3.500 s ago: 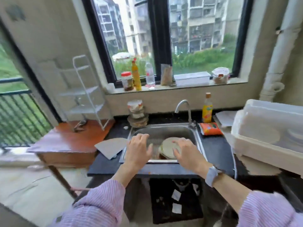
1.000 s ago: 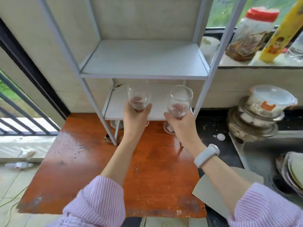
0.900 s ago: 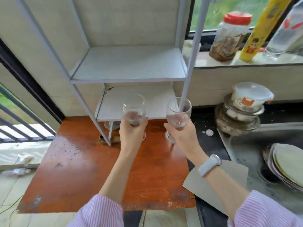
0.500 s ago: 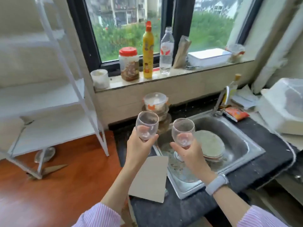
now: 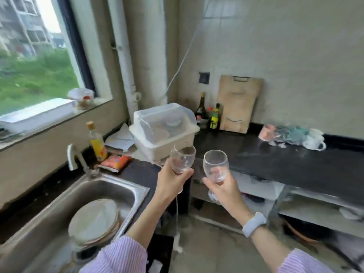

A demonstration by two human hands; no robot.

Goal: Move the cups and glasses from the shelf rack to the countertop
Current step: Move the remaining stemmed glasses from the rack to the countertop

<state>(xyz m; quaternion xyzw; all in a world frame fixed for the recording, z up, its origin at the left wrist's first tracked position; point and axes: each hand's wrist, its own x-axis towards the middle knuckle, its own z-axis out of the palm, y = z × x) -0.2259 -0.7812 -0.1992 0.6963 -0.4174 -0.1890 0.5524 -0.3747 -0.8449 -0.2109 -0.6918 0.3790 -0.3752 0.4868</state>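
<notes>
- The left hand (image 5: 171, 181) holds a wine glass (image 5: 182, 159) with its fingers curled round the lower bowl and stem; the bowl stands roughly upright, leaning slightly toward 1 o'clock.
- The right hand (image 5: 224, 189) grips a second wine glass (image 5: 215, 164) the same way, its long axis near vertical, mouth up.
- The two glasses ride close side by side without touching.
- The black countertop (image 5: 279, 160) lies toward 1 to 2 o'clock from both hands, beyond the glasses.
- The right hand is the nearer one to the bare stretch of counter, so its glass likely goes down first.
- A blurred cluster of cups and glasses (image 5: 291, 134) already stands toward the back of the counter at 2 o'clock, well apart from the hands.
- The plastic dish box (image 5: 163, 127) sits at 11 o'clock, just behind the left glass; I would steer clear of it.
</notes>
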